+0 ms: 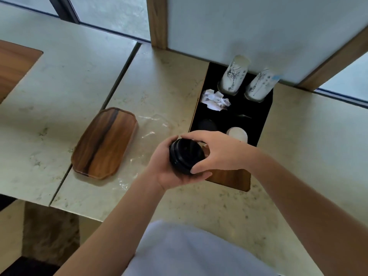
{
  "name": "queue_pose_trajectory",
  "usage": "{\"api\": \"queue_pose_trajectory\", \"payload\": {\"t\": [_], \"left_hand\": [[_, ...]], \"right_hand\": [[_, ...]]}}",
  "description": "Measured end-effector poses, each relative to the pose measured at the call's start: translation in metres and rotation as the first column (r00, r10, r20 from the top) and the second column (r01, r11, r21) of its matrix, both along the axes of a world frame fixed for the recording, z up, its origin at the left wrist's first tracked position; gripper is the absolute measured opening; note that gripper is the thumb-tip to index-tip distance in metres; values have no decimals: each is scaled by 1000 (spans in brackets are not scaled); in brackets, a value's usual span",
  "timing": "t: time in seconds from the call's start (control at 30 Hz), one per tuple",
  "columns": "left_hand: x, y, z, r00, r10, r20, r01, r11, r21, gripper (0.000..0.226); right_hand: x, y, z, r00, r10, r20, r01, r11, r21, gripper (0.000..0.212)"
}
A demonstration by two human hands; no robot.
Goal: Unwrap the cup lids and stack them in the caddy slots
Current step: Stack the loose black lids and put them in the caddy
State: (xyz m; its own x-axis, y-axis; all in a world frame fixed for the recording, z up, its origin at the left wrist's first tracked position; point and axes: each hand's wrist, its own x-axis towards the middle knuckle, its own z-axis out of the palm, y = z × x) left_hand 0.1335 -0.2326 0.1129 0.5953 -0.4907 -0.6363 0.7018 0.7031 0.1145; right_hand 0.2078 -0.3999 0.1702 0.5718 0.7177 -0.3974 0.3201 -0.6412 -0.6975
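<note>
A stack of black cup lids (186,155) is held just in front of the black caddy (260,120). My left hand (167,166) cups the stack from below and the side. My right hand (221,150) grips it from above, fingers curled over the rim. The caddy's near left slot holds black lids (207,125), and the near right slot holds white lids (237,134). Clear plastic wrap (148,134) lies flat on the counter to the left of my hands.
Two stacks of printed paper cups (235,76) (258,86) stand upside down at the caddy's far end, beside a crumpled paper (215,100). A wooden tray (105,143) lies left of the wrap. A white panel with wooden posts (157,22) rises behind the caddy.
</note>
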Motion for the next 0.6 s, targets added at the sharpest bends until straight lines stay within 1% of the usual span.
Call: {"api": "queue_pose_trajectory", "payload": {"t": [0.13,0.27,0.43,0.5,0.6], "left_hand": [[-14,-14,9,999,-52,-16,53,998,39,51],[-21,-22,16,993,-112,-28,113,993,22,65],[-24,-23,13,993,-116,-6,116,993,-3,75],[-24,-23,12,992,-121,28,121,992,-18,74],[-25,-28,11,989,-108,98,112,993,-28,65]], "right_hand": [[-16,-18,4,999,11,-45,-11,1000,-2,88],[-23,-26,11,998,46,-31,-47,998,-50,88],[-26,-30,13,997,71,-32,-73,995,-68,90],[-26,-31,14,996,77,-50,-79,995,-59,89],[-24,-33,11,994,45,-100,-48,999,-22,86]]}}
